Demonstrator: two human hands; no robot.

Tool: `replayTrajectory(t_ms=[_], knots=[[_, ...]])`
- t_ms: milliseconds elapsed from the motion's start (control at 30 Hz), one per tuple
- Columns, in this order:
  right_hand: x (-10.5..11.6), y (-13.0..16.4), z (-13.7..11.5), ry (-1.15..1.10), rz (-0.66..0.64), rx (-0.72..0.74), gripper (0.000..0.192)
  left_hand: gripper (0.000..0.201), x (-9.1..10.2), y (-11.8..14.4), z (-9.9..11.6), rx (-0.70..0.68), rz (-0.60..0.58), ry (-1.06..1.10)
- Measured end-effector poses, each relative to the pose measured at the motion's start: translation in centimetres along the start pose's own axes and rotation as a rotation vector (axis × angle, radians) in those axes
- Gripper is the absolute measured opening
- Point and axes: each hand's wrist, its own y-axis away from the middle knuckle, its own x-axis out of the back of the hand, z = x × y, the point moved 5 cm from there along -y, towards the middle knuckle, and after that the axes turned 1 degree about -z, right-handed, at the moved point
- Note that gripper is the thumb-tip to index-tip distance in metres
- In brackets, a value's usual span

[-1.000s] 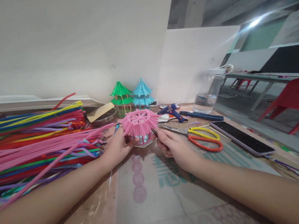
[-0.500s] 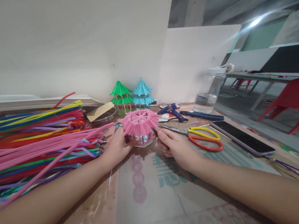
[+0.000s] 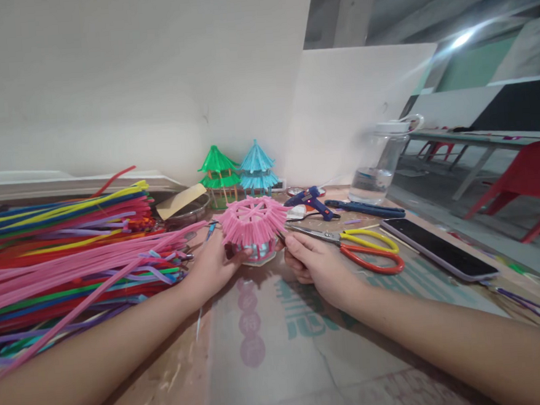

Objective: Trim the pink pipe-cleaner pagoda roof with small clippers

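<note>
Little has moved since the earlier frames: both hands stay at the pink roof, and only the view has shifted a touch. That roof — a fringed dome of cut pink stems — is propped on the desk in front of the green pagoda and blue pagoda, with the loose stems piled to its left. It is steadied by the left hand, whose fingers are closed on its lower left edge. By the right hand something small and dark is pinched at the right edge of the fringe; what it is cannot be told. The step in hand is judged to be fitting or trimming the fringe at that edge. For the next move a firm hold on the left and a fine, short motion on the right would be called for — scissors and glue gun lie near.
</note>
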Motion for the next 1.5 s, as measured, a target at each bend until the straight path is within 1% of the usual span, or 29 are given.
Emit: replayTrajectory(t_ms=[67, 267, 400, 600, 767, 900, 1033, 1333, 1500], knots=[[-0.02, 0.02, -0.01, 0.000, -0.002, 0.003, 0.056, 0.037, 0.01, -0.03, 0.10, 0.001, -0.007, 0.001], [0.08, 0.08, -0.03, 0.028, 0.008, 0.002, 0.048, 0.038, 0.07, -0.03, 0.29, 0.013, 0.004, 0.005], [-0.05, 0.05, 0.00, 0.011, -0.013, 0.011, 0.052, 0.038, -0.03, -0.02, 0.08, 0.024, -0.012, 0.000], [0.17, -0.01, 0.08, 0.063, 0.024, 0.013, 0.046, 0.039, -0.05, -0.03, -0.02, 0.029, -0.017, 0.005], [-0.20, 0.00, 0.18, 0.007, -0.028, 0.012, 0.053, 0.037, 0.04, -0.11, 0.23, 0.001, 0.008, 0.059], [-0.22, 0.01, 0.17, -0.018, -0.028, 0.018, 0.057, 0.033, 0.05, -0.09, 0.27, 0.014, 0.018, 0.070], [-0.35, 0.07, 0.21, 0.000, -0.055, -0.001, 0.056, 0.035, 0.10, -0.03, 0.50, -0.007, 0.038, 0.092], [-0.48, 0.33, 0.47, 0.020, -0.070, -0.029, 0.056, 0.031, 0.28, -0.09, 0.40, 0.029, 0.062, 0.104], [-0.80, 0.38, 0.57, 0.065, -0.108, -0.039, 0.059, 0.036, 0.24, -0.11, 0.23, 0.039, 0.033, 0.098]])
